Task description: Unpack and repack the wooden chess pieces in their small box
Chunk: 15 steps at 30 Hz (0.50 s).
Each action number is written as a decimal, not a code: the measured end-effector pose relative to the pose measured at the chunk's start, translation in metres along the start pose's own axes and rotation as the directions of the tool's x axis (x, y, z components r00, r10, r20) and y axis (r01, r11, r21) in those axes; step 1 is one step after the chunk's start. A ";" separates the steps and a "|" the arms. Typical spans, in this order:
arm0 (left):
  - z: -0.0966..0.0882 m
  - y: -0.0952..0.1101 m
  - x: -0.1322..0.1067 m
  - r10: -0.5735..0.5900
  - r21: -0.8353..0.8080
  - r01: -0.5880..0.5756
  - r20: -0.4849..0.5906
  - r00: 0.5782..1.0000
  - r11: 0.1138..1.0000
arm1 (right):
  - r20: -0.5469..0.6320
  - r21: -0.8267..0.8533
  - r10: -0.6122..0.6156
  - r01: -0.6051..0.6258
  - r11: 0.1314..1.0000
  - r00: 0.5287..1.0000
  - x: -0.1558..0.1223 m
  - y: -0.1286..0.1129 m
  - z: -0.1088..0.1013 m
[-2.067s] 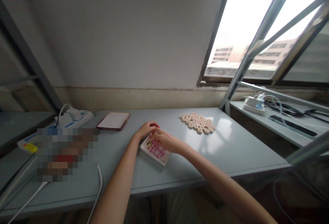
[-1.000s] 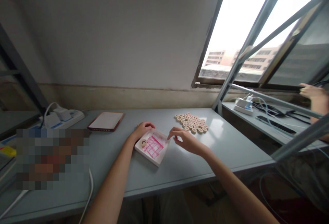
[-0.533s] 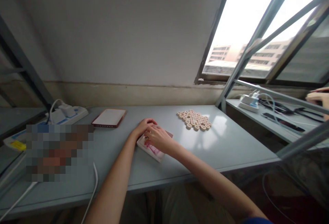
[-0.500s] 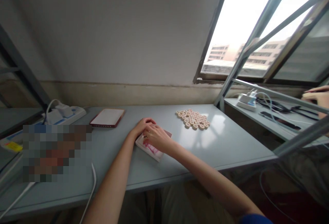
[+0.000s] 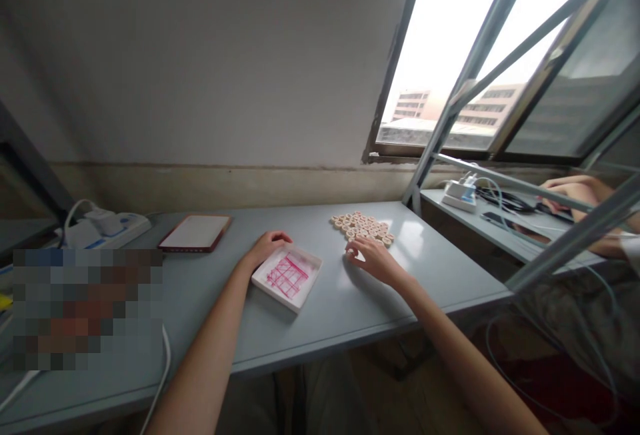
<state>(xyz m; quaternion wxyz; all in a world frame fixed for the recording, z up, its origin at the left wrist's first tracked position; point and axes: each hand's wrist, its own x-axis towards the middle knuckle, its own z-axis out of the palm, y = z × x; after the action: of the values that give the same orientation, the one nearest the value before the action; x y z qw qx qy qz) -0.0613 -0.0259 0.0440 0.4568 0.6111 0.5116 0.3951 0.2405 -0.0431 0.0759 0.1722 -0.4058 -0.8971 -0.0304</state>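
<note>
A shallow white box point(image 5: 286, 278) with a pink grid drawn on its inside lies tilted on the grey desk. My left hand point(image 5: 269, 247) is at its far left corner, fingers curled along the back rim. To the right, a cluster of round, pale wooden chess pieces point(image 5: 357, 225) with carved faces is spread out. My right hand point(image 5: 373, 256) hovers at the near side of these pieces, thumb and forefinger apart with a gap between them. I see nothing in it.
A white tray-like lid with a dark red edge point(image 5: 195, 232) lies left of the box. Power strips point(image 5: 123, 228) and white cables sit at far left, beside a blurred patch. A metal bed-frame bar point(image 5: 450, 112) slants at right. Beyond it are a phone point(image 5: 515, 227) and another person's arm point(image 5: 575, 192).
My right hand has left the box and moved right to the chess pieces, uncovering the pink grid. My left hand stays at the box. The other person's arm shows more.
</note>
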 end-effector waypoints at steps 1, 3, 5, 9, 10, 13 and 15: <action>0.000 0.000 0.000 -0.004 -0.004 0.004 0.000 1.000 1.000 | -0.005 -0.014 0.019 -0.019 1.000 1.000 -0.004 0.006 0.002; 0.001 0.001 -0.001 -0.004 -0.008 0.004 -0.004 1.000 1.000 | -0.023 -0.060 0.057 -0.058 0.996 0.998 -0.009 0.012 0.004; 0.002 0.001 -0.002 0.003 -0.003 -0.003 -0.013 1.000 1.000 | -0.023 -0.116 0.085 -0.087 0.989 0.996 -0.010 0.014 0.005; 0.003 0.000 -0.003 0.009 0.002 -0.009 -0.021 1.000 1.000 | -0.003 -0.197 0.111 -0.110 0.974 0.994 -0.006 0.014 0.005; 0.003 -0.001 -0.003 0.012 0.005 -0.012 -0.023 1.000 1.000 | -0.003 -0.212 0.122 -0.120 0.970 0.993 -0.005 0.015 0.005; 0.002 -0.005 0.000 0.032 0.005 -0.032 -0.026 0.999 0.999 | 0.001 -0.202 0.151 -0.148 0.968 0.989 -0.004 0.015 0.003; 0.001 -0.009 0.002 0.037 -0.005 -0.037 -0.024 0.999 0.999 | -0.008 -0.104 0.124 -0.124 0.987 0.992 -0.001 0.011 0.000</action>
<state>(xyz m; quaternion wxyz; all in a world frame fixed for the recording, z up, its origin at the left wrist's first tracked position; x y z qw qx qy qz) -0.0621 -0.0233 0.0351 0.4451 0.6144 0.5045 0.4121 0.2497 -0.0366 0.0742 0.1527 -0.4693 -0.8672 -0.0669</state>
